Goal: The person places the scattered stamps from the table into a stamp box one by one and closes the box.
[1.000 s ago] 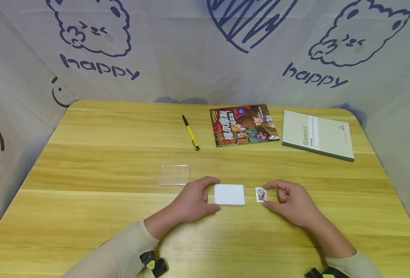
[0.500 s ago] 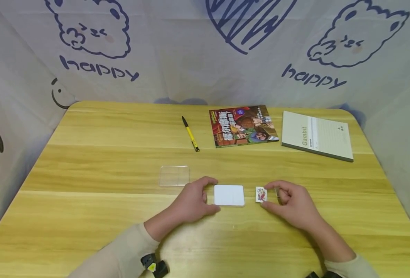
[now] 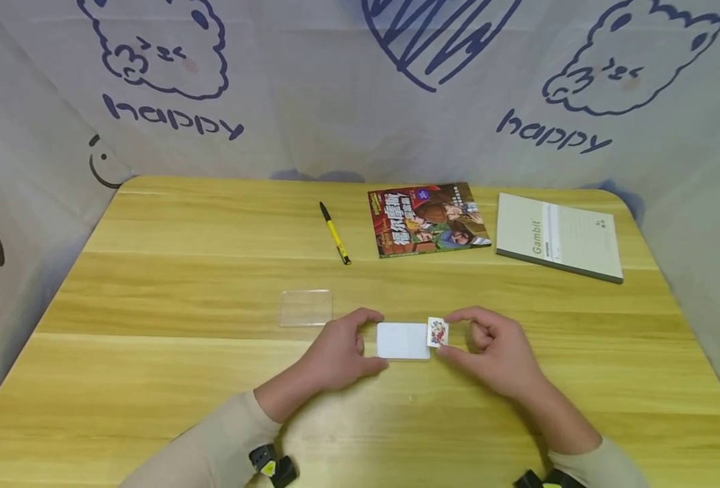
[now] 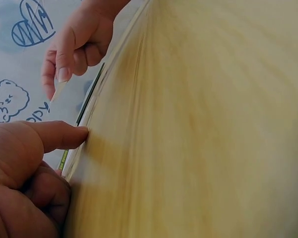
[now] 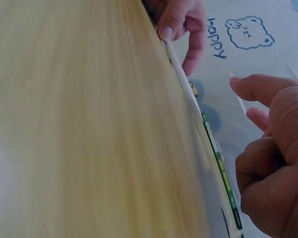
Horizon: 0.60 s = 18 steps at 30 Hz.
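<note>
A shallow clear plastic case [image 3: 403,341] filled with white cards or paper lies flat on the table. My left hand [image 3: 343,349] grips its left end, forefinger at the far edge and thumb at the near one. Between thumb and forefinger my right hand [image 3: 494,346] pinches a small white card [image 3: 437,332] with a colourful printed picture. That card overlaps the case's right edge in the head view. In the left wrist view the right hand [image 4: 82,44] and the card stand raised above the tabletop. The right hand's other fingers are curled in.
A clear plastic lid [image 3: 306,308] lies left of the case, close by the left hand. Farther back on the wooden table [image 3: 183,291] are a yellow and black pen [image 3: 335,233], a comic book [image 3: 428,221] and a beige notebook [image 3: 558,237]. A printed white cloth [image 3: 311,88] hangs behind.
My right hand has lifted the small card and brought it left, from beside the case to over its right edge. The left hand and the case have stayed in place.
</note>
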### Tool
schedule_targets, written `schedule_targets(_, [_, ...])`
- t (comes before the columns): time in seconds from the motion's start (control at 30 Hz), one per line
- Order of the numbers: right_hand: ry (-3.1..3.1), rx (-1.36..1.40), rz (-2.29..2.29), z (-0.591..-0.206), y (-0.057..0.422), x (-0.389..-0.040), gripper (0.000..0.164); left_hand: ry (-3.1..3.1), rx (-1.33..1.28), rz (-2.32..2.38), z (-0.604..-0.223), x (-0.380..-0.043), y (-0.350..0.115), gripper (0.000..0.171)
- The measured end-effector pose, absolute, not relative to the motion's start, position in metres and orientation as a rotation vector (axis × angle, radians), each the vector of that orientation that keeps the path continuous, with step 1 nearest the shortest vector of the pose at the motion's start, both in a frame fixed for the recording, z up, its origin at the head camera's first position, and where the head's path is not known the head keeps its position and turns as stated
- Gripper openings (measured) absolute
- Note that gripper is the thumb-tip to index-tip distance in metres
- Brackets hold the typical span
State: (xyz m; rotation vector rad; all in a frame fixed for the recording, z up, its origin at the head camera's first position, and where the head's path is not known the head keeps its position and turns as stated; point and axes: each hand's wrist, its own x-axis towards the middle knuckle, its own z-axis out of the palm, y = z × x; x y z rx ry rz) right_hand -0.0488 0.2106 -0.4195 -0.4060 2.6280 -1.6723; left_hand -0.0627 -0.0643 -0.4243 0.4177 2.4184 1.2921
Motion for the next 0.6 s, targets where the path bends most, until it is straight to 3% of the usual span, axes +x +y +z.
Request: schedule_targets(0.6, [2.534,-0.415,-1.555,-0.424,0.171,-0.062,0.037,2.415,0.38,1.324,-0.423,-0.063,-0.062,0.067])
